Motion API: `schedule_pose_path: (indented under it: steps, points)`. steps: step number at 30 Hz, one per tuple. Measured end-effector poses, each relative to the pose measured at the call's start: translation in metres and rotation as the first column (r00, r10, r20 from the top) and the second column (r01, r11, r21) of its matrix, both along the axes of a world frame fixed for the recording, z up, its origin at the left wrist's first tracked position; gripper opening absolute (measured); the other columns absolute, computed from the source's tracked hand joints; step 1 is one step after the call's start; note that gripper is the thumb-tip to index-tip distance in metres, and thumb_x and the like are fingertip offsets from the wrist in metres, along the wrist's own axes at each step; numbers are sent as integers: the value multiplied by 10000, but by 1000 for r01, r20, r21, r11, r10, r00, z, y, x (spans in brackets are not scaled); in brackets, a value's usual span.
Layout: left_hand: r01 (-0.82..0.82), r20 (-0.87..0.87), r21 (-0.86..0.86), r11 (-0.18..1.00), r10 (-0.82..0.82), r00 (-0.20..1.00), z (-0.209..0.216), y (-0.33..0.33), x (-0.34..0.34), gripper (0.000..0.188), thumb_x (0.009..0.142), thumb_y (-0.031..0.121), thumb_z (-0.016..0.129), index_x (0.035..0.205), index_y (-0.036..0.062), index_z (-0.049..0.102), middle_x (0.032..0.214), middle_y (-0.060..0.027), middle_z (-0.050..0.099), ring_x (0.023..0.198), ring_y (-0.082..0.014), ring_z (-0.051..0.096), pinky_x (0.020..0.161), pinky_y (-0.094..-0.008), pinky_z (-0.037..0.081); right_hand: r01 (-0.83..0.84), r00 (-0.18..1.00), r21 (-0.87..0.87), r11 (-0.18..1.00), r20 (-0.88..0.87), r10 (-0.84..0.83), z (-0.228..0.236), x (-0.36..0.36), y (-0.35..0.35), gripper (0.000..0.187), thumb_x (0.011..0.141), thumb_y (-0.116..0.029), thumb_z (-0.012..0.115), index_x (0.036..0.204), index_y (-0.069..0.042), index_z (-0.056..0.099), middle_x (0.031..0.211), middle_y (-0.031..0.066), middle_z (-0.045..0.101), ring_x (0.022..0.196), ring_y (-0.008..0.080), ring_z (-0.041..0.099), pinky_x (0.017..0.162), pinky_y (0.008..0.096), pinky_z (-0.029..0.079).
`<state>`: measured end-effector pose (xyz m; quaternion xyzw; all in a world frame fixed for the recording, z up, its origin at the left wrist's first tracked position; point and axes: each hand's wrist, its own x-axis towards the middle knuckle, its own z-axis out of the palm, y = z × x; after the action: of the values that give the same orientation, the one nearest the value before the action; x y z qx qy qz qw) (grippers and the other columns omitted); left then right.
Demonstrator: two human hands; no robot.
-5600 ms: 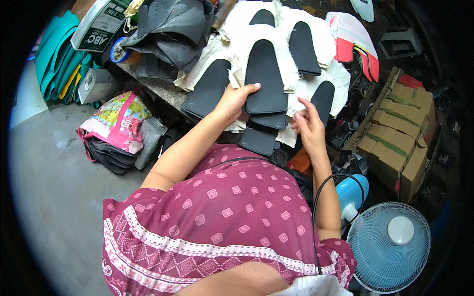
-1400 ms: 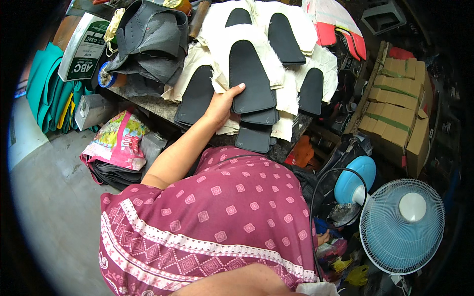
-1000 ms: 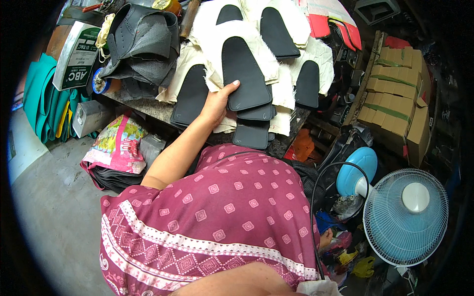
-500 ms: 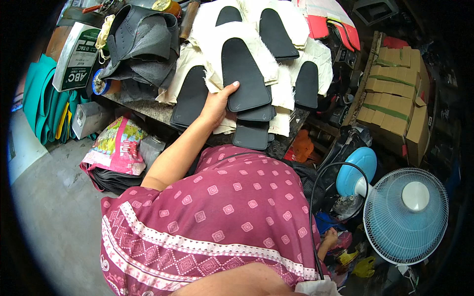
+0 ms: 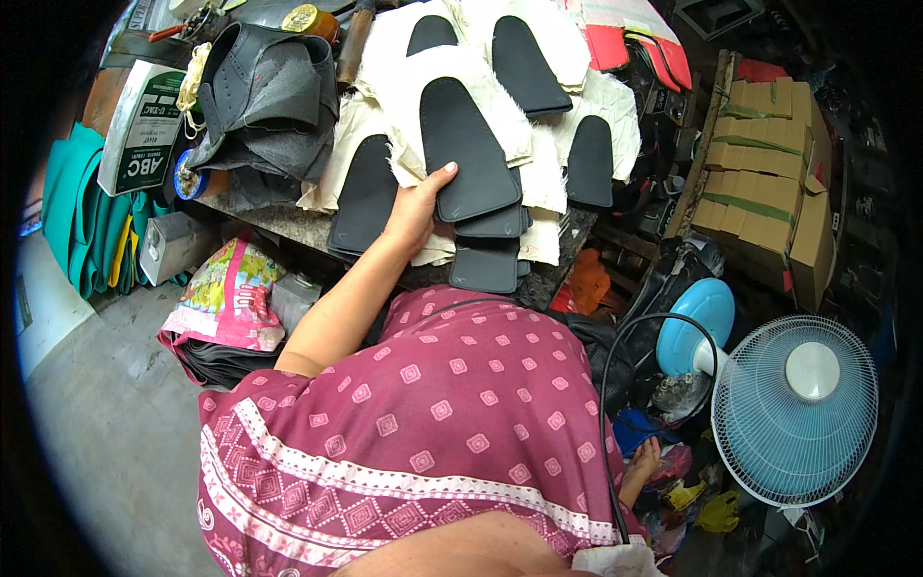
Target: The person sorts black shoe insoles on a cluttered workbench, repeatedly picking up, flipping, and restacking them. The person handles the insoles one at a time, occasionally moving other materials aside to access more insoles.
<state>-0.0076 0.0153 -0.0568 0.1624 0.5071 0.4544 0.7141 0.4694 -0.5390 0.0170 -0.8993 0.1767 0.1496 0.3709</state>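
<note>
My left hand (image 5: pixel 413 213) reaches up to the worktable and grips the side of a black tapered leather-like piece (image 5: pixel 468 149), its thumb lying on top. That piece has a rounded far end, a wide near end and small marks along its edge. Beneath it overlap more black pieces (image 5: pixel 486 265), on white fabric (image 5: pixel 544 233) with frayed edges. Another black piece (image 5: pixel 365 197) lies just left of the hand. Low on the right, my right hand (image 5: pixel 642 467) hangs beside my patterned maroon garment, near plastic bags; its fingers look loosely spread, with nothing seen in them.
Dark grey perforated material (image 5: pixel 260 101) is heaped at the table's left, beside a rectangular tin (image 5: pixel 144 130). A colourful sack (image 5: pixel 231 296) is on the floor at left. A fan (image 5: pixel 796 413) stands at right, below strapped cardboard boxes (image 5: pixel 760 178). A black cable (image 5: pixel 606 413) loops beside me.
The view has shifted slightly. My left hand keeps its grip on the same black piece. My right hand's fingers have turned upward a little beside the bags.
</note>
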Motion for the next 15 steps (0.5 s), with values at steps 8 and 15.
schedule_pose_path:
  steps: [8,15]
  points:
    - [12,25,-18,1000,-12,1000,6,-2,0,541,878,151,674,1306,-81,437,1135,-167,608,984,-236,637,865,-344,539,-10,969,-97,995,245,34,7,0,-2,225,911,-17,595,1128,-49,647,952,98,668,714,151,608,547,247,478]
    - [14,9,11,1000,-15,1000,2,-2,0,538,875,159,681,1294,-82,445,1139,-168,608,971,-235,639,865,-335,534,59,544,-710,701,612,574,59,-15,48,263,986,-143,464,1182,-46,610,1012,148,648,760,240,626,651,342,519]
